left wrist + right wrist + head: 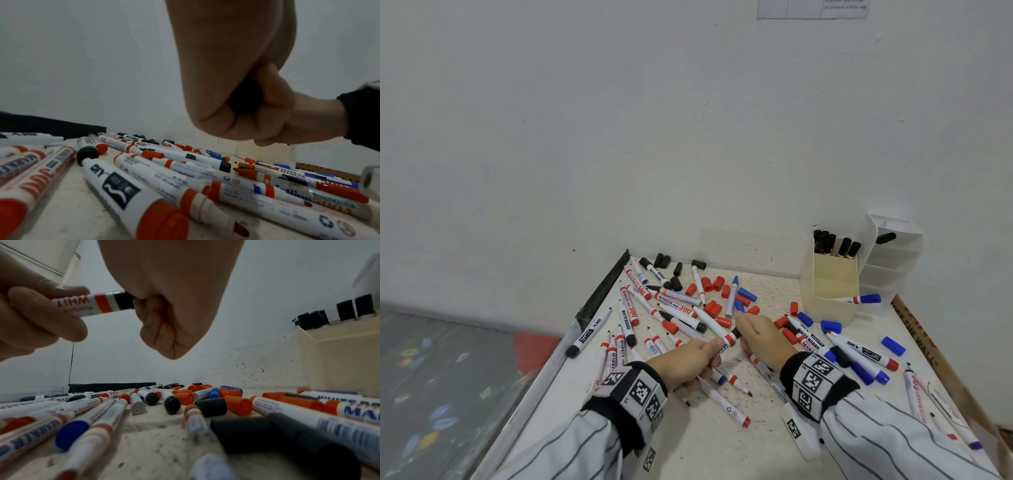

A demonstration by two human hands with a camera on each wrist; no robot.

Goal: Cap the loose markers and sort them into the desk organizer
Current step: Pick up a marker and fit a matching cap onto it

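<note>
A white marker [728, 338] with a red band is held just above the table's middle. My left hand [714, 349] grips its barrel [72, 302]. My right hand [741, 327] is curled round a black cap [123, 300] that sits on the marker's tip end. In the left wrist view both fists [236, 84] meet, with only a dark spot between them. The desk organizer [835, 284] stands at the back right. Several black-capped markers [832, 245] stand in its cream compartment, and a blue-capped marker [863, 299] lies at its front.
Many loose markers [674, 308] and red, blue and black caps [714, 284] cover the white table [722, 442]. The wall runs close behind. The table's left edge [544, 370] drops to a patterned floor. A wooden ruler [921, 335] lies along the right edge.
</note>
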